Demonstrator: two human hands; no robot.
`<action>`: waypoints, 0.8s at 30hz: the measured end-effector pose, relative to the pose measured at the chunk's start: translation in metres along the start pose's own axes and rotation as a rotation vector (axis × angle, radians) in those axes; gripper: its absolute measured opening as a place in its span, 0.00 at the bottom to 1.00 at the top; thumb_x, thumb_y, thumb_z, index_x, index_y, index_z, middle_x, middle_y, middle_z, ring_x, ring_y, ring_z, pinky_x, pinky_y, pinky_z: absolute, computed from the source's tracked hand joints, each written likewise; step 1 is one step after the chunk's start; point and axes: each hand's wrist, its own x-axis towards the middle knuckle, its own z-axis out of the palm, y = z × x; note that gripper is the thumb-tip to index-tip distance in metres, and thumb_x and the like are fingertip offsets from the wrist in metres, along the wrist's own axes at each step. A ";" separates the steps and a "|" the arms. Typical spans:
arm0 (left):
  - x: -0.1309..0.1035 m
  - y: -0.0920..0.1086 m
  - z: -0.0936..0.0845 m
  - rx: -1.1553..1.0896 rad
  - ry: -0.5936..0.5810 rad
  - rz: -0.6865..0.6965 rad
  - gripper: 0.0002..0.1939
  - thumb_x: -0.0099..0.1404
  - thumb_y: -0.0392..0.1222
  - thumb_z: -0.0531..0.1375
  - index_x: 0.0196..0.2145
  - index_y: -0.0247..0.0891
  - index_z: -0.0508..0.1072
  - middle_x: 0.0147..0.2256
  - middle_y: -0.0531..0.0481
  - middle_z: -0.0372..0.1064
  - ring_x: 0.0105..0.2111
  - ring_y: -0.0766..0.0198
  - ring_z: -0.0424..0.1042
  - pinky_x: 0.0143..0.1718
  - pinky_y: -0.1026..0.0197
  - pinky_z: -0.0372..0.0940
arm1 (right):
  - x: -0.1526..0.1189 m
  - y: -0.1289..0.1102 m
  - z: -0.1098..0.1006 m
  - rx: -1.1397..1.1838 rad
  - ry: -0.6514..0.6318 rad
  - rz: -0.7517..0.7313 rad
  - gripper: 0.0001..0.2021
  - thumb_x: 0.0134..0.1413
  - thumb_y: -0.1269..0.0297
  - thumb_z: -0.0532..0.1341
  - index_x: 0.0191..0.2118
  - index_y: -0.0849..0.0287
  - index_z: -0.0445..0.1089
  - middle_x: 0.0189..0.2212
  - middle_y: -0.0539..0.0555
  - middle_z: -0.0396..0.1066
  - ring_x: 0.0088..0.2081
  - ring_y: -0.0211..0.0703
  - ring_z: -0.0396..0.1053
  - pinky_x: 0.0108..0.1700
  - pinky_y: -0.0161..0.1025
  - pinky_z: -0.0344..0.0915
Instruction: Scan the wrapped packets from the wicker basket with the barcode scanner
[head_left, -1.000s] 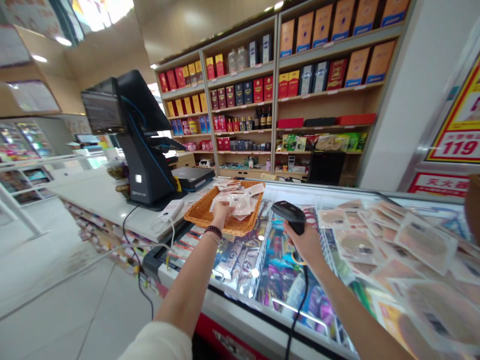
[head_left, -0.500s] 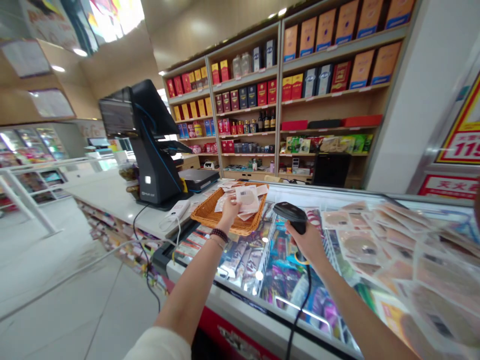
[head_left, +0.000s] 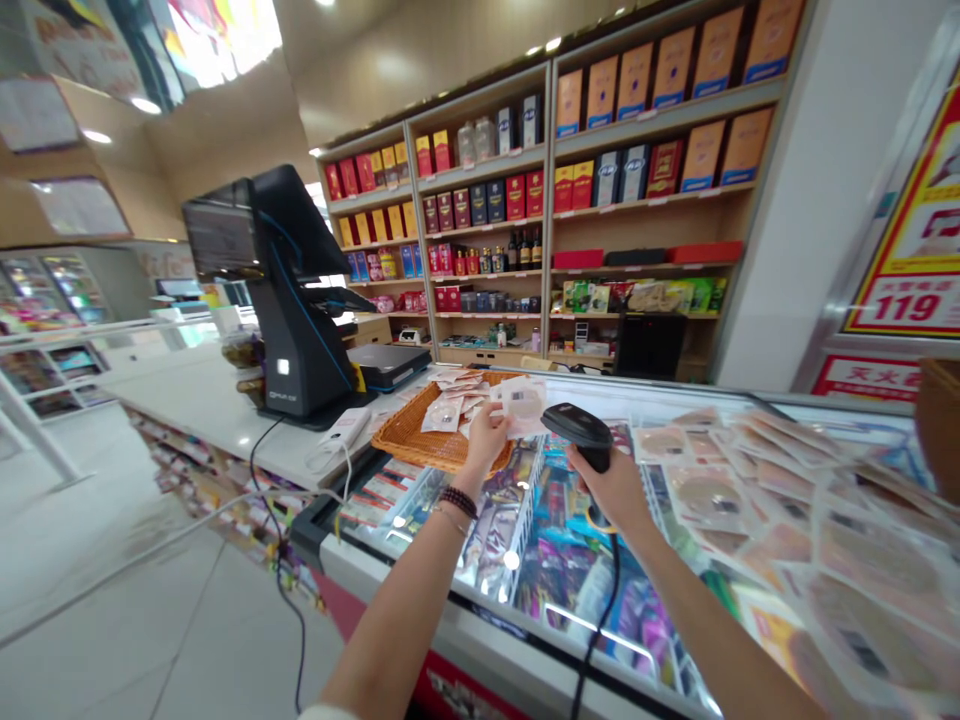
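Between the fingers of my left hand (head_left: 487, 438) is a small clear packet (head_left: 524, 402) with a barcode label, held over the right side of a wicker basket (head_left: 405, 430). Other packets (head_left: 444, 412) lie loosely inside the basket. My right hand (head_left: 611, 485) grips the handle of a black barcode scanner (head_left: 579, 428). The scanner's head is just right of the packet, apart from it, and its cable (head_left: 598, 635) hangs down in front of the freezer. To the right, a spread of larger flat clear packets (head_left: 780, 490) covers the glass.
Under my hands is a glass-topped chest freezer (head_left: 480, 610) full of colourful packages. On the left counter (head_left: 180, 385) stand a black checkout terminal (head_left: 300, 310), a flat dark device (head_left: 390, 365) and a white power strip (head_left: 346, 428) with cords. Shelves of boxes (head_left: 506, 200) line the back.
My left hand has moved right with the packet, lifting it from the basket's contents toward the scanner. My right hand and the scanner stay nearly in place. The view has shifted slightly.
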 end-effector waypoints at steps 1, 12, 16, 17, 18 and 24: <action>-0.001 0.000 -0.001 0.009 -0.003 -0.008 0.12 0.59 0.38 0.68 0.41 0.39 0.73 0.33 0.48 0.80 0.31 0.61 0.80 0.30 0.66 0.70 | -0.001 0.000 0.001 -0.010 0.001 -0.002 0.22 0.47 0.38 0.62 0.25 0.54 0.70 0.14 0.54 0.71 0.18 0.49 0.72 0.26 0.42 0.67; -0.008 0.009 -0.005 0.087 -0.024 -0.101 0.12 0.60 0.39 0.69 0.34 0.40 0.67 0.24 0.56 0.71 0.26 0.66 0.75 0.30 0.67 0.67 | -0.001 0.007 0.004 -0.047 0.003 -0.029 0.20 0.50 0.40 0.63 0.25 0.53 0.71 0.14 0.53 0.72 0.20 0.50 0.73 0.28 0.42 0.68; -0.008 0.009 -0.005 0.068 -0.030 -0.107 0.11 0.61 0.39 0.69 0.33 0.40 0.67 0.23 0.56 0.71 0.25 0.66 0.74 0.29 0.66 0.66 | -0.001 0.008 0.005 -0.041 0.003 -0.027 0.21 0.49 0.39 0.63 0.24 0.52 0.70 0.15 0.55 0.73 0.20 0.51 0.74 0.28 0.43 0.68; -0.008 0.008 -0.005 0.065 -0.029 -0.107 0.12 0.60 0.39 0.69 0.33 0.40 0.67 0.23 0.57 0.70 0.24 0.67 0.73 0.29 0.67 0.65 | -0.001 0.007 0.005 -0.034 0.001 -0.025 0.21 0.49 0.39 0.63 0.24 0.52 0.70 0.16 0.55 0.73 0.20 0.51 0.74 0.28 0.43 0.68; -0.008 0.008 -0.005 0.060 -0.027 -0.105 0.12 0.60 0.40 0.69 0.33 0.40 0.67 0.23 0.57 0.70 0.24 0.67 0.73 0.29 0.67 0.65 | -0.002 0.007 0.005 -0.025 0.001 -0.021 0.21 0.48 0.39 0.63 0.24 0.53 0.71 0.16 0.55 0.74 0.20 0.51 0.74 0.27 0.43 0.68; -0.007 0.010 -0.003 0.062 -0.029 -0.136 0.15 0.59 0.41 0.70 0.34 0.40 0.66 0.23 0.57 0.70 0.23 0.68 0.72 0.28 0.68 0.64 | -0.004 0.003 0.002 -0.001 -0.006 -0.013 0.21 0.49 0.40 0.63 0.24 0.54 0.71 0.15 0.54 0.73 0.19 0.50 0.73 0.26 0.42 0.68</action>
